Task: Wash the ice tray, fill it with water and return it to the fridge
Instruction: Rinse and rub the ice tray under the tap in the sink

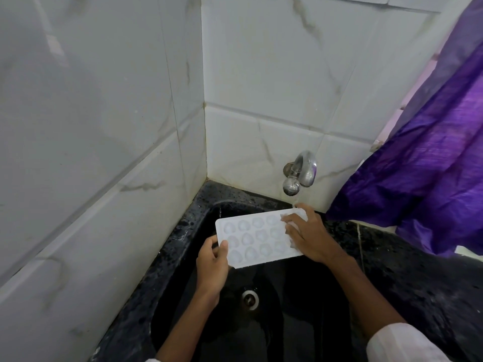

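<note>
Between both hands, over the sink [183,231], lies the ice tray [257,239]; left hand [211,265] pinches its corner, right hand [311,236] clasps the end under the tap [300,173].

Pretty plain tbh: left hand [211,259] and right hand [308,236] bare, forearms bare too. Loose white sleeve [402,343] at the lower right of the frame, tiny sliver of white cuff [150,360] at the bottom edge.
</note>
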